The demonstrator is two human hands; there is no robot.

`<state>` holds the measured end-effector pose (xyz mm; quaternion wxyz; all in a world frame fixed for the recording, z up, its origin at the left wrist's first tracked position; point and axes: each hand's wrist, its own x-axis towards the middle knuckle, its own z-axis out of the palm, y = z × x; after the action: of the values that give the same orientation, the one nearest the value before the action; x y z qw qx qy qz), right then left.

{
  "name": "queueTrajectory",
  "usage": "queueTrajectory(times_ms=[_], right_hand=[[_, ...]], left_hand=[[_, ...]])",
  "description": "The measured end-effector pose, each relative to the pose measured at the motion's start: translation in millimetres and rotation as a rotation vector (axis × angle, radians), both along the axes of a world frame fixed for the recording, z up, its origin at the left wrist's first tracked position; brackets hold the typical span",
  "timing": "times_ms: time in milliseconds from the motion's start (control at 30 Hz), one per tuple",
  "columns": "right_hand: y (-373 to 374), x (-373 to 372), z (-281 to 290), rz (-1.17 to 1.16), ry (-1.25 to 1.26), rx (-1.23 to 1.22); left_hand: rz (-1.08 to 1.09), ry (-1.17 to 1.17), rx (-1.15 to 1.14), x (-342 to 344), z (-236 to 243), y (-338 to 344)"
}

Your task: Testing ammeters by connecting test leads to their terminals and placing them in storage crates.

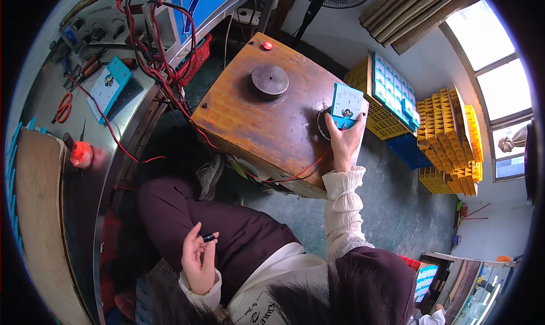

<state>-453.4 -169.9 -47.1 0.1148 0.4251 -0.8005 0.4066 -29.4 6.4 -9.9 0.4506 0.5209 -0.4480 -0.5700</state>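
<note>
My right hand (345, 143) is stretched out over the brown wooden box and grips a teal-framed panel meter (347, 101) with a white dial by its near edge. Under the meter, at the box's right side, part of a dark round disc (323, 126) shows. A second round metal disc (269, 80) stands bare on the box. My left hand (198, 265) is raised above my lap, pinching a small black cylindrical piece (209, 237) between thumb and finger; its kind cannot be made out. Loose red leads run across the near edge of the box (244, 115).
On the metal bench at left lie another teal meter (109, 89), red-handled scissors (63, 108) and a small red-lit jar (81, 154). A red button (267, 45) glows on the box. Yellow crates (448, 132) and a tray of teal meters (392, 89) stand at right.
</note>
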Motion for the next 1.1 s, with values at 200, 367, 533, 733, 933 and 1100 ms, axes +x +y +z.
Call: queueTrajectory(times_ms=[200,367,533,733,933,1100], right_hand=[[-0.3,1.1,-0.8,-0.021,0.026,0.000],[0.6,1.9,0.6,-0.022,-0.003,0.008],[0.6,1.5,0.1,-0.023,-0.009,0.017],[-0.1,-2.2,-3.4,-0.005,-0.001,-0.003],[1.5,-1.4,0.5,-0.009,0.042,0.005],[-8.3,30.3,26.6,0.121,-0.006,0.058]], left_hand=[[-0.014,-0.052,0.026,2.8,1.1,-0.2],[0.046,-0.067,0.024,13.8,6.2,-4.0],[0.051,-0.077,0.044,20.2,5.0,-4.2],[0.051,-0.058,0.066,21.3,0.7,-2.0],[0.086,-0.077,0.055,24.1,2.0,-2.8],[0.110,-0.061,0.059,28.9,3.0,-3.9]])
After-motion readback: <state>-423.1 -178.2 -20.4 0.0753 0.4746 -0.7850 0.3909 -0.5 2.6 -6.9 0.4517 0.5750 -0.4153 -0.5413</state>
